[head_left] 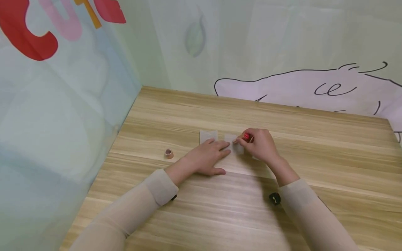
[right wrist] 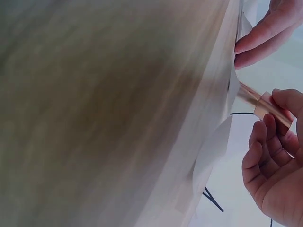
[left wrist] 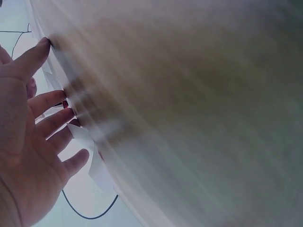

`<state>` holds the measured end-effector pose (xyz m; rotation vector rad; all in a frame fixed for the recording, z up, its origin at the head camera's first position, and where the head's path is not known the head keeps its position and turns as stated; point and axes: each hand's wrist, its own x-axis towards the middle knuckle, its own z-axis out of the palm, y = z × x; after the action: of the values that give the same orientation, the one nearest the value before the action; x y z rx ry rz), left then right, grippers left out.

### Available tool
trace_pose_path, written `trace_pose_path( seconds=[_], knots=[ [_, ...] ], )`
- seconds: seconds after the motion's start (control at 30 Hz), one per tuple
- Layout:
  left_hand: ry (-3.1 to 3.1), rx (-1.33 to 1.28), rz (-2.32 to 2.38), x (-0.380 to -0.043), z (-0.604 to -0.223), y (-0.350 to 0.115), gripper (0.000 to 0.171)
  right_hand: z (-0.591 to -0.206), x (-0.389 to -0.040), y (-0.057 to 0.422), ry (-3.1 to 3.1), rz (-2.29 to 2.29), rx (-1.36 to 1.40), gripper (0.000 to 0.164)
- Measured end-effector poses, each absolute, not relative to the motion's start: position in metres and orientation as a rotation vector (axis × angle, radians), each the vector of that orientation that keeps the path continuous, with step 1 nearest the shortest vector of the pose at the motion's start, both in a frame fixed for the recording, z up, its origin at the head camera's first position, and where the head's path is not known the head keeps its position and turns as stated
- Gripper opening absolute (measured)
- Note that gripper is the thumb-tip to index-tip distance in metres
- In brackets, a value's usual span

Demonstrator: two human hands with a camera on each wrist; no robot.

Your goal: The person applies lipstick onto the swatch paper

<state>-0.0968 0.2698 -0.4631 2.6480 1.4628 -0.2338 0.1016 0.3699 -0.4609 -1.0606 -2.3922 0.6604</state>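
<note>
My right hand (head_left: 262, 144) pinches a rose-gold lipstick tube (right wrist: 272, 112) with a red end, tilted so its front end meets a small pale paper slip (head_left: 238, 150). Beside it my left hand (head_left: 208, 158) rests palm down with its fingers spread, the fingertips at the left edge of that slip. Another pale slip (head_left: 208, 134) lies partly under the left hand's fingers. Below the right hand shows the corner of one more slip (head_left: 255, 158). A rose-gold cap (head_left: 169, 153) stands on the table to the left, its hollow end up.
The wood-grain table (head_left: 204, 216) runs back to a pale printed wall sheet (head_left: 282, 45) with a line drawing. Another sheet (head_left: 62, 115) with coloured letters borders the left side. A small black object (head_left: 274, 198) sits beside the right sleeve.
</note>
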Motion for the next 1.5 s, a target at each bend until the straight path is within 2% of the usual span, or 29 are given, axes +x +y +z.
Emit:
trace_pose_path(
  seconds=[0.17,0.57,1.03,1.5],
  knots=[
    [1.467,2.648,-0.245,-0.096,-0.462,0.27,0.077,-0.457,0.103,0.368,-2.45,0.685,-1.015,0.013],
    [1.469,2.646,-0.247,-0.095,-0.463,0.27,0.078,-0.454,0.108,0.364,-2.457,0.76,-0.986,0.016],
    [1.479,2.667,-0.163,-0.095,-0.461,0.269,0.078,-0.444,0.13,0.372,-2.2,0.757,-1.039,0.021],
    [1.449,2.69,-0.026,-0.076,-0.452,0.273,0.073,-0.443,0.154,0.374,-2.123,0.746,-1.106,0.022]
  ],
)
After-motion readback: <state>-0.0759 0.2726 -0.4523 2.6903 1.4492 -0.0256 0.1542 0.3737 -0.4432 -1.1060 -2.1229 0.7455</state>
